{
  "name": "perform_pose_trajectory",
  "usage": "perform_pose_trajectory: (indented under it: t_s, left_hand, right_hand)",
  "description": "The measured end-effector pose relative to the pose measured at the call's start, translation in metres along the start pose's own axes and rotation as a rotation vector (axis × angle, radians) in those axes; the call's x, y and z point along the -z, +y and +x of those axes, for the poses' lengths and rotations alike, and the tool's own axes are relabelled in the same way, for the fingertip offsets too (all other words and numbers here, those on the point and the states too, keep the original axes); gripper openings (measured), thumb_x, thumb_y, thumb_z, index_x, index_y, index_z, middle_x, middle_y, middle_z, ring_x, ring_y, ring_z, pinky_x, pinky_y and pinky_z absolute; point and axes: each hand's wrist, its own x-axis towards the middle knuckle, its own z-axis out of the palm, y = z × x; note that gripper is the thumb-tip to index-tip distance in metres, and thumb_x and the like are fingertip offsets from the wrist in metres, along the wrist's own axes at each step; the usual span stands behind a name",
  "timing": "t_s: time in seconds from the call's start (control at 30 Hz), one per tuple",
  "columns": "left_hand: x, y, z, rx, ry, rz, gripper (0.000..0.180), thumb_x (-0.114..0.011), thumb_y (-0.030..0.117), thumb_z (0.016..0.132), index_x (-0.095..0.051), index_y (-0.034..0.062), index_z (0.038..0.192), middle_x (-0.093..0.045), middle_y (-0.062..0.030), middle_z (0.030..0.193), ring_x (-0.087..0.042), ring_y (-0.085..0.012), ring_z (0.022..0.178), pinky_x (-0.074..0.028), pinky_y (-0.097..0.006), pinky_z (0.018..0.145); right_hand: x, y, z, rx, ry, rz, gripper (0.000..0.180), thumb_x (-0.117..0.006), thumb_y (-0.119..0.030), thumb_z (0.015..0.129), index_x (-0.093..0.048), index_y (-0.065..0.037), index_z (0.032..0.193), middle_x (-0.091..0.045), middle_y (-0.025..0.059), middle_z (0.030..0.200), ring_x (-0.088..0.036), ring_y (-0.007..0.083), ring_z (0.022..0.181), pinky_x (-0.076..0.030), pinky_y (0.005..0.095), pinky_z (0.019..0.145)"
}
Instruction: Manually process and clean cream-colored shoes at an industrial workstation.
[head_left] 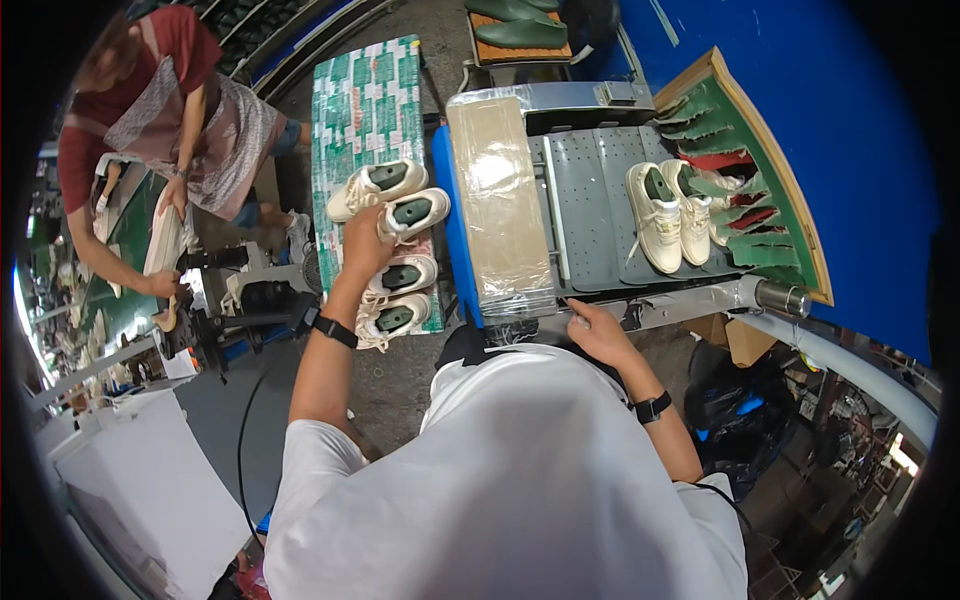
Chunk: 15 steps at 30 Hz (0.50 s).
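Note:
My left hand is closed on the toe end of a cream sneaker, its fingers partly hidden by the shoe. Right behind that one lies another cream sneaker, and two more sneakers sit nearer to me on the same narrow table. Green shoe lasts fill their openings. My right hand holds nothing and rests by the front edge of the conveyor machine, index finger stretched out. On the grey slatted conveyor stands a pair of cream sneakers, close to the torn green curtain.
A green-and-white taped table stands at left, beside the machine's tape-covered brown board. Green strips hang in a wooden-framed opening at right. A co-worker handles a shoe at far left. Behind the machine, green lasts lie on a stand.

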Motion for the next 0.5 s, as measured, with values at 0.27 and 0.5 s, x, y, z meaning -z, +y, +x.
perform_pose_trajectory:
  t_s: [0.27, 0.5]
  left_hand:
    - [-0.198, 0.276, 0.044, 0.183, -0.324, -0.65, 0.102, -0.09, 0.029, 0.082, -0.033, -0.0077, 0.16, -0.049, -0.0316, 0.155, -0.048, -0.0383, 0.148, -0.039, -0.044, 0.122]
    - [-0.322, 0.468, 0.097, 0.552, -0.176, -0.706, 0.139, -0.098, 0.041, 0.068, -0.01, -0.0055, 0.165, -0.041, -0.0302, 0.158, -0.043, -0.0427, 0.148, -0.035, -0.043, 0.125]
  right_hand:
    - [0.025, 0.059, -0.03, 0.046, 0.003, -0.007, 0.062, -0.065, -0.026, 0.089, -0.061, 0.006, 0.142, -0.071, 0.0282, 0.11, -0.068, 0.0423, 0.105, -0.054, 0.0467, 0.095]
    - [0.068, 0.115, -0.083, -0.161, 0.069, 0.113, 0.063, -0.066, -0.022, 0.088, -0.058, 0.006, 0.143, -0.067, 0.0243, 0.095, -0.067, 0.0403, 0.093, -0.053, 0.0478, 0.08]
